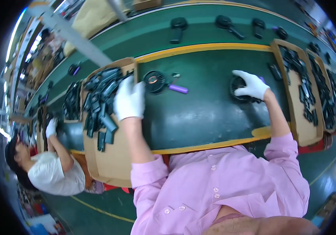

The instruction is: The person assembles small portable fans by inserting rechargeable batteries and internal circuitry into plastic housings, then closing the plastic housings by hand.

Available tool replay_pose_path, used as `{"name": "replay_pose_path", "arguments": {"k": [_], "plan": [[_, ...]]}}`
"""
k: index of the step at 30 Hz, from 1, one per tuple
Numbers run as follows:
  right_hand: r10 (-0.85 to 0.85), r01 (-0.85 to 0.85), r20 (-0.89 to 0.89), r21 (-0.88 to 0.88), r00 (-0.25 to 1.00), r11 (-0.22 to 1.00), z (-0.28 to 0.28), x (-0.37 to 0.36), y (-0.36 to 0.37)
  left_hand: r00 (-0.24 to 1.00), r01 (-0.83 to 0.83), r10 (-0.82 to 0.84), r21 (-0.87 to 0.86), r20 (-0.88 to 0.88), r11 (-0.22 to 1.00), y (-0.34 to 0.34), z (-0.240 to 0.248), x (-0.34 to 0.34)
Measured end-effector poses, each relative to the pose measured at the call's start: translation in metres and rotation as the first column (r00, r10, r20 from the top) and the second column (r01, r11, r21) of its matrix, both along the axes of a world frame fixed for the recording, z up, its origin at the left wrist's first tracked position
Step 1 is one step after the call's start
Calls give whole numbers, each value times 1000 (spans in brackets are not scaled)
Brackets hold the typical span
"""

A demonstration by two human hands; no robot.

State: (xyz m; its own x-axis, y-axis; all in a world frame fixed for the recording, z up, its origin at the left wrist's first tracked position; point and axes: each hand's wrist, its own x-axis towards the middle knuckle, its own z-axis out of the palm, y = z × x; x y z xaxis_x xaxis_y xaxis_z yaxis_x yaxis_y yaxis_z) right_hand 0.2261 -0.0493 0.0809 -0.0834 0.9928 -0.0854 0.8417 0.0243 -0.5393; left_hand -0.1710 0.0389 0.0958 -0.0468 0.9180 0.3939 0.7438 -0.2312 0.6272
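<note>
My white-gloved left hand is over the right edge of a cardboard tray heaped with dark plastic parts. Its fingers stretch out, with a gap beside the thumb, and I see nothing held. On the right, my gloved right hand grips a round black fan head against the green bench; a bit of purple shows just beyond the glove. Between my hands, nearer the left, lies another round fan head with a copper-coloured centre. A purple cylinder and a small metallic piece lie beside it.
Beyond the bench's yellow edge runs a green conveyor carrying several dark handheld fans. A long cardboard tray of dark parts flanks the bench at right. One dark part lies near it. A co-worker works at far left.
</note>
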Motion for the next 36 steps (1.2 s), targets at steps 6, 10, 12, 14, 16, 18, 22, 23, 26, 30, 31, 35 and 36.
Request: {"name": "replay_pose_path", "arguments": {"k": [6,10,12,14,16,18,22,23,26,30,31,35,36], "plan": [[-81,89,125,-56,989,995,2,-32,-13,737,-532,286,-265,-613,804,12,-41,-83],[-128,133,152,-23,980,991,-6,-28,-27,738,-529,280,-267,-614,806,20,-41,-63],[-169,184,-180,72,969,980,-15,-15,-30,758,-517,285,-275,-587,811,22,-39,-57],[-237,273,-230,140,944,952,-11,-5,-30,774,-484,290,-231,-563,844,23,-40,-53],[-331,472,-430,279,840,836,-11,16,-21,850,-470,357,-251,-388,846,22,-32,-51],[-321,624,-606,391,728,677,25,27,-18,952,-303,305,-59,31,951,14,-31,-52],[157,764,-911,405,381,502,52,61,-17,677,132,-106,22,728,991,4,-17,-9],[273,715,-927,372,256,592,56,57,-19,536,248,-150,15,831,969,-5,-16,11],[14,649,-922,284,387,706,42,46,-11,-112,657,154,-43,982,753,-27,-25,73],[116,563,-967,226,225,795,46,-2,-3,-267,893,345,96,900,441,-34,-64,118],[10,544,-917,245,398,802,45,-11,-5,-221,913,314,83,923,400,-35,-69,128],[-137,430,-810,153,571,890,31,-46,1,44,965,159,-84,986,249,-45,-68,157],[-149,407,-805,123,575,905,26,-50,6,120,962,122,-145,985,230,-46,-70,160]]}}
